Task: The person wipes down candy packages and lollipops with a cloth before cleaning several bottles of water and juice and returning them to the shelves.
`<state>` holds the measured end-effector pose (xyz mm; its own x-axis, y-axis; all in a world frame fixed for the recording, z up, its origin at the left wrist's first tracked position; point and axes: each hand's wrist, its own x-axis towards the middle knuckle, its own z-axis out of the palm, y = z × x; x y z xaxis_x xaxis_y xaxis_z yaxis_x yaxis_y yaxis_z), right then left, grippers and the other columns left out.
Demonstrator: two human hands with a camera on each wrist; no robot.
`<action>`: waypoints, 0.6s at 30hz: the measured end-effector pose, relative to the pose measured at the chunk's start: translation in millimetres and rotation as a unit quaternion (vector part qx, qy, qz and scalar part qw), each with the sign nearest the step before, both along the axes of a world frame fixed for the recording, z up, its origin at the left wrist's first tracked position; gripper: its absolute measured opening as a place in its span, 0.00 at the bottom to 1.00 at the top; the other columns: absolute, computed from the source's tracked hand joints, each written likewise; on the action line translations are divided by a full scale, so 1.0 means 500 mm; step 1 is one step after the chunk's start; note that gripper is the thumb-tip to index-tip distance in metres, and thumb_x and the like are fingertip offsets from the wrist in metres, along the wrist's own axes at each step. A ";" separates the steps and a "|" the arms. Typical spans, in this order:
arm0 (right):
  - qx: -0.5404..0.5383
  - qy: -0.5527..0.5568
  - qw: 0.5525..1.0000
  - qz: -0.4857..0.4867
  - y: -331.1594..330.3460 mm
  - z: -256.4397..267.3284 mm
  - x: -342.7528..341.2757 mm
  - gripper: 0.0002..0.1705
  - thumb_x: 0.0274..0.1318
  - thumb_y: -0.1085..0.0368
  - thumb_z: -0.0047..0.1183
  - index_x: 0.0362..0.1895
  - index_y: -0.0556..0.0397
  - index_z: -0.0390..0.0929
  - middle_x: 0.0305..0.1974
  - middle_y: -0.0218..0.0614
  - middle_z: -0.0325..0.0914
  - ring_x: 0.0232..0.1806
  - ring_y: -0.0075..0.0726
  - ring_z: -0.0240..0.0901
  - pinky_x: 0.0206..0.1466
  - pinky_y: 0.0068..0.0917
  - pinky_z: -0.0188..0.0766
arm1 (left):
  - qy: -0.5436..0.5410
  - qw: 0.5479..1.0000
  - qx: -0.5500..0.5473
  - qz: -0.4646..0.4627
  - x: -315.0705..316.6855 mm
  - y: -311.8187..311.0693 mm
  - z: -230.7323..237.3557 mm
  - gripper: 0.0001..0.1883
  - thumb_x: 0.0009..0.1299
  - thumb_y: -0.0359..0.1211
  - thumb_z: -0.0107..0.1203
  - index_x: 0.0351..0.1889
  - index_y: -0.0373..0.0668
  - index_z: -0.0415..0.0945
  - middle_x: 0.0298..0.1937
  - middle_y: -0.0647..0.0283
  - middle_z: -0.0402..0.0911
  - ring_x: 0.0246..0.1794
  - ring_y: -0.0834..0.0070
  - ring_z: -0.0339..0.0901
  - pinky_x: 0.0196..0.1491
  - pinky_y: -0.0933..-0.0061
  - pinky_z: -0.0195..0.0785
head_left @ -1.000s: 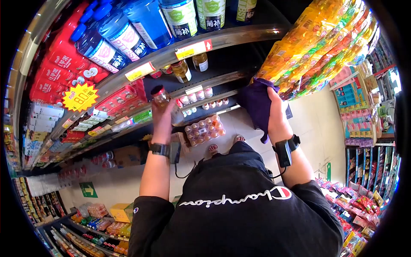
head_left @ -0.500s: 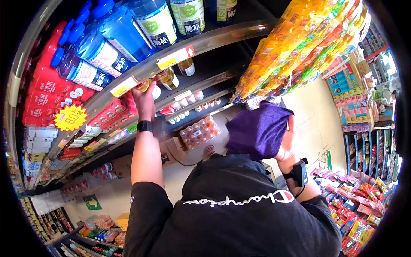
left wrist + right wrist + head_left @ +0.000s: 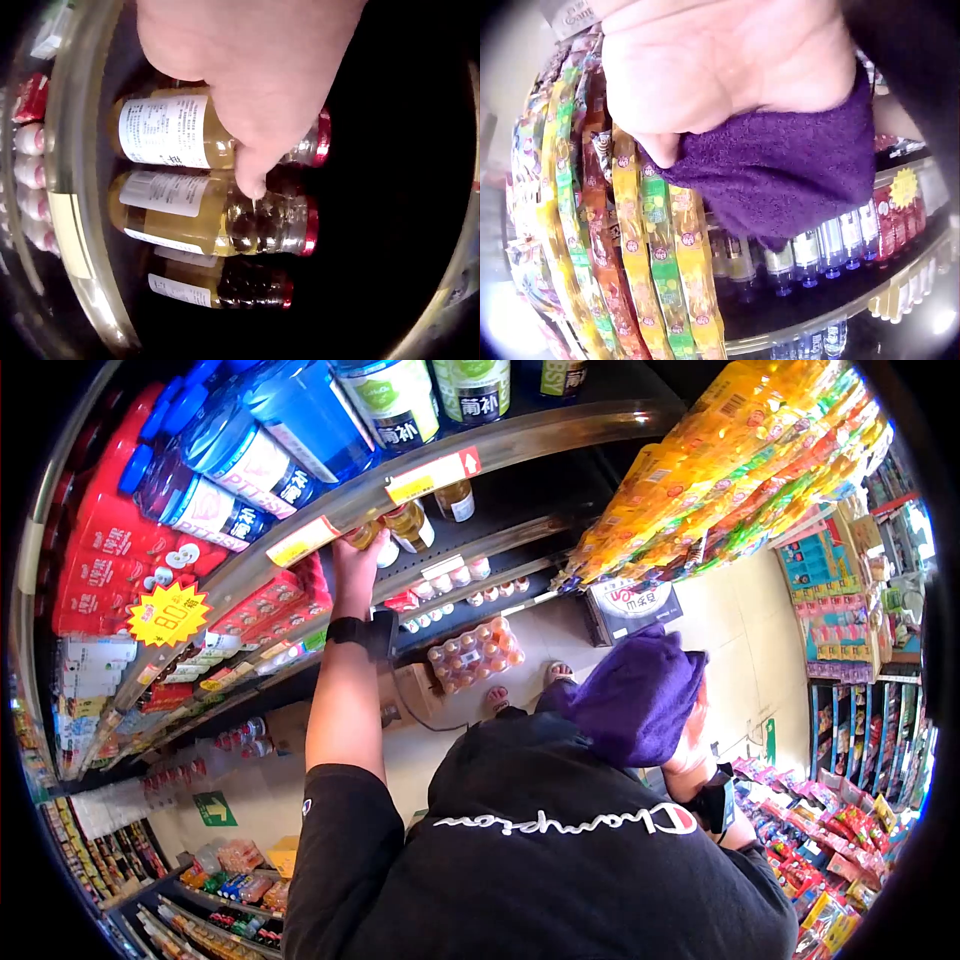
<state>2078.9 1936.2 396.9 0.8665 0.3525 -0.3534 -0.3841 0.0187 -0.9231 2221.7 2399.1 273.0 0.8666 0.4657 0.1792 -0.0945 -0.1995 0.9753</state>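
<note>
In the left wrist view my left hand (image 3: pixel 255 82) grips the uppermost of several red-capped glass bottles (image 3: pixel 169 131) of yellowish liquid, its thumb along the bottle's side and its other fingers hidden. Beside it stands a second bottle (image 3: pixel 161 210) of the same kind, and a darker one (image 3: pixel 184 285) stands beyond. The head view shows that hand reaching in under the upper shelf's edge. Low by my right side, my right hand (image 3: pixel 690 735) holds a bunched purple cloth (image 3: pixel 795 165), thumb pressed against it.
Large blue-capped bottles (image 3: pixel 205 500) stand on the shelf above, whose front rail (image 3: pixel 540 440) carries price tags. Strips of yellow candy packets (image 3: pixel 710 470) hang at right. On the floor are a tray of bottles (image 3: pixel 475 653) and a printed box (image 3: pixel 635 610).
The left hand has carried its bottle from in front of the shelf into the row of bottles. The right hand has drawn the purple cloth away from the candy packets, toward my body.
</note>
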 end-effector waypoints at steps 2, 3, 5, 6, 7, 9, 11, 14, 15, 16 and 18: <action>0.577 0.279 0.754 -0.143 -0.003 -0.002 0.007 0.49 0.67 0.31 0.33 0.74 0.59 0.54 0.74 0.55 0.54 0.75 0.59 0.52 0.77 0.60 0.42 | -0.028 1.000 -0.003 -0.009 -0.026 0.021 -0.022 0.29 0.64 0.29 0.68 0.60 0.34 0.66 0.57 0.55 0.77 0.56 0.69 0.75 0.59 0.67 0.67; 0.570 0.284 0.757 -0.144 -0.001 0.014 0.016 0.53 0.64 0.28 0.35 0.75 0.61 0.52 0.75 0.55 0.52 0.77 0.58 0.48 0.78 0.59 0.38 | -0.037 0.997 0.052 0.037 -0.051 0.029 -0.033 0.29 0.64 0.29 0.67 0.60 0.35 0.66 0.57 0.55 0.76 0.56 0.68 0.75 0.60 0.67 0.68; 0.556 0.234 0.792 -0.095 0.017 0.053 0.024 0.51 0.65 0.32 0.40 0.74 0.62 0.52 0.74 0.55 0.53 0.77 0.56 0.47 0.79 0.55 0.35 | -0.065 0.983 0.146 0.096 -0.114 0.045 -0.027 0.27 0.65 0.27 0.65 0.60 0.39 0.67 0.58 0.55 0.74 0.57 0.65 0.74 0.61 0.63 0.68; 0.546 0.233 0.798 -0.107 0.024 0.081 0.024 0.52 0.65 0.31 0.40 0.75 0.62 0.51 0.76 0.55 0.50 0.78 0.56 0.44 0.79 0.55 0.33 | -0.092 0.971 0.182 0.128 -0.144 0.057 -0.017 0.26 0.64 0.25 0.63 0.60 0.39 0.69 0.56 0.54 0.75 0.55 0.60 0.76 0.61 0.60 0.68; 0.510 0.207 0.828 -0.106 0.023 0.096 0.022 0.54 0.64 0.29 0.39 0.76 0.62 0.49 0.77 0.54 0.44 0.79 0.56 0.39 0.80 0.54 0.30 | -0.050 0.943 0.294 0.148 -0.179 0.082 0.011 0.27 0.62 0.25 0.63 0.60 0.39 0.69 0.58 0.52 0.74 0.56 0.56 0.75 0.62 0.57 0.66; 0.516 0.155 0.841 -0.051 0.019 0.123 0.023 0.54 0.64 0.28 0.36 0.77 0.59 0.47 0.78 0.54 0.42 0.80 0.58 0.36 0.79 0.59 0.26 | 0.008 0.849 0.490 0.196 -0.227 0.099 0.092 0.30 0.60 0.25 0.61 0.62 0.38 0.68 0.61 0.48 0.72 0.60 0.49 0.70 0.65 0.52 0.62; 0.568 0.117 0.814 -0.012 0.015 0.137 0.021 0.54 0.63 0.28 0.39 0.77 0.57 0.46 0.77 0.56 0.42 0.79 0.62 0.39 0.77 0.65 0.29 | 0.075 0.786 0.567 0.233 -0.235 0.132 0.115 0.33 0.59 0.27 0.60 0.66 0.38 0.66 0.67 0.45 0.66 0.68 0.46 0.60 0.70 0.50 0.53; 0.531 0.073 0.840 0.079 0.015 0.108 0.045 0.59 0.57 0.34 0.54 0.77 0.62 0.44 0.76 0.58 0.46 0.77 0.62 0.45 0.77 0.62 0.38 | 0.159 0.714 0.658 0.181 -0.227 0.248 0.085 0.34 0.60 0.30 0.60 0.67 0.40 0.65 0.68 0.45 0.66 0.70 0.45 0.59 0.72 0.49 0.49; 0.482 0.092 0.871 0.041 0.040 0.122 0.046 0.61 0.50 0.42 0.64 0.76 0.64 0.45 0.74 0.60 0.49 0.75 0.64 0.50 0.76 0.62 0.44 | 0.190 0.702 0.667 0.162 -0.225 0.268 0.090 0.32 0.61 0.31 0.60 0.66 0.40 0.67 0.66 0.46 0.69 0.68 0.46 0.61 0.73 0.48 0.47; 0.530 0.150 0.832 0.058 0.046 0.118 0.049 0.58 0.45 0.57 0.63 0.75 0.66 0.46 0.73 0.62 0.51 0.74 0.64 0.52 0.77 0.60 0.45 | 0.191 0.703 0.665 0.163 -0.221 0.267 0.098 0.32 0.61 0.31 0.60 0.66 0.40 0.67 0.66 0.46 0.69 0.68 0.46 0.61 0.73 0.48 0.47; 0.461 0.187 0.866 0.052 0.058 0.118 0.056 0.59 0.33 0.69 0.56 0.75 0.68 0.46 0.72 0.64 0.53 0.73 0.65 0.55 0.77 0.60 0.46 | 0.313 0.696 0.631 0.136 -0.221 0.266 0.135 0.28 0.63 0.32 0.59 0.64 0.42 0.70 0.62 0.47 0.74 0.66 0.47 0.66 0.72 0.51 0.50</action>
<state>2106.7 1965.2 456.0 0.6990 0.7034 -0.1291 -0.6966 0.6291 -0.3449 2111.2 2531.9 340.3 0.8692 0.4421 0.2214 0.4797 -0.8626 -0.1608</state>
